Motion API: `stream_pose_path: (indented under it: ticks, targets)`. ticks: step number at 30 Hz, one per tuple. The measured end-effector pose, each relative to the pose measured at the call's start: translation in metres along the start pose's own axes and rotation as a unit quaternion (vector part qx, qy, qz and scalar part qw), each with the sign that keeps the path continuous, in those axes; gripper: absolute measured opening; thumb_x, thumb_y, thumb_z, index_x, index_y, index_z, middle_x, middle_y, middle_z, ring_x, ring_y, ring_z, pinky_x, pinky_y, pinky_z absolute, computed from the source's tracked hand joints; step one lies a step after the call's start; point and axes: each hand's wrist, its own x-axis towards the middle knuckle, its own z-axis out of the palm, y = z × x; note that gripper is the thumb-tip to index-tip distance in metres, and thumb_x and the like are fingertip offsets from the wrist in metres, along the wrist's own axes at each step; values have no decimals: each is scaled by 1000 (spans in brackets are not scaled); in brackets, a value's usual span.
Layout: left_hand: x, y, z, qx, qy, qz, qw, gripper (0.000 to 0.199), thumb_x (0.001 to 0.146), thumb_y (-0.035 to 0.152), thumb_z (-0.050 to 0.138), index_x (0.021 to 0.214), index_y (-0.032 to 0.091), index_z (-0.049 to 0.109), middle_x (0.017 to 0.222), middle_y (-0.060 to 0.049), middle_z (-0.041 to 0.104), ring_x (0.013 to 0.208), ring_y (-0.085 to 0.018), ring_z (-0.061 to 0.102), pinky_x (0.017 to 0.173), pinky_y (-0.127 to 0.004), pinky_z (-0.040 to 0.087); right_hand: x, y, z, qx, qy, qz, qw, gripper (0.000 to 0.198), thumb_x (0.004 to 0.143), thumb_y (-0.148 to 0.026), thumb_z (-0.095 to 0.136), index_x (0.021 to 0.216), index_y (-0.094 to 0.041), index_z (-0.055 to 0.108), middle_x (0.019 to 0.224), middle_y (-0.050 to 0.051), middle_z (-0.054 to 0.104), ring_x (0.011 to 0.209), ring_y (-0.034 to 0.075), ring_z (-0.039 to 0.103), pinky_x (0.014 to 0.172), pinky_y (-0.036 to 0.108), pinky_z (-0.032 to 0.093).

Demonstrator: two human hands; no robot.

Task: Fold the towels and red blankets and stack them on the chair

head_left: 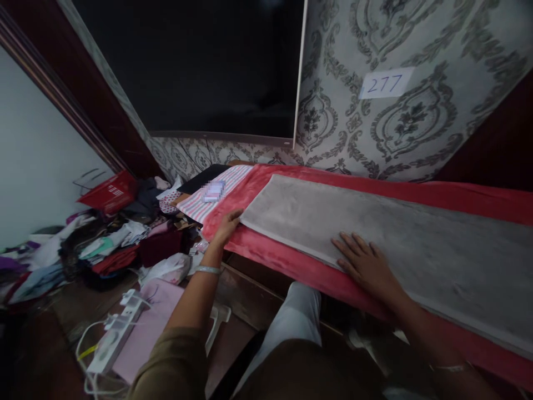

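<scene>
A long grey folded cloth point(300, 214) with a soft, plush look lies flat on a red plush blanket point(266, 256). My left hand point(227, 228) is at the grey cloth's near left corner, its thumb and fingers closed on the edge there. Spread flat, my right hand point(363, 264) rests palm down on the cloth's near side, fingers apart. Left of the grey cloth, a striped cloth point(194, 205) in pink, white and blue lies beside the red blanket, with a small blurred-out object point(214, 191) on top.
Clothes point(125, 239) lie heaped on the left, with a red basket point(110, 191) behind them. A white power strip point(116, 333) with cords sits on a pink surface point(160, 297) at lower left. Behind the blanket, a large dark television point(200, 66) hangs on the patterned wall point(333, 111).
</scene>
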Motion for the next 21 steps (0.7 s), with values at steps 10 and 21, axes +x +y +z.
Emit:
stream_pose_path:
  ticks: [10, 21]
  targets:
    - [7, -2, -1, -134, -40, -87, 986, 43, 87, 27, 59, 128, 18, 64, 58, 2, 63, 54, -16, 60, 56, -28, 47, 29, 8, 8, 51, 29, -21, 998, 55, 100, -49, 37, 149, -27, 51, 158, 11, 43, 146, 34, 39, 112, 60, 39]
    - [3, -1, -10, -128, -143, -90, 977, 83, 76, 44, 73, 148, 13, 44, 67, 2, 67, 57, -16, 63, 55, -26, 48, 234, -7, -2, 126, 4, -59, 990, 56, 94, -36, 48, 147, -18, 54, 148, 13, 55, 138, 28, 51, 117, 45, 41]
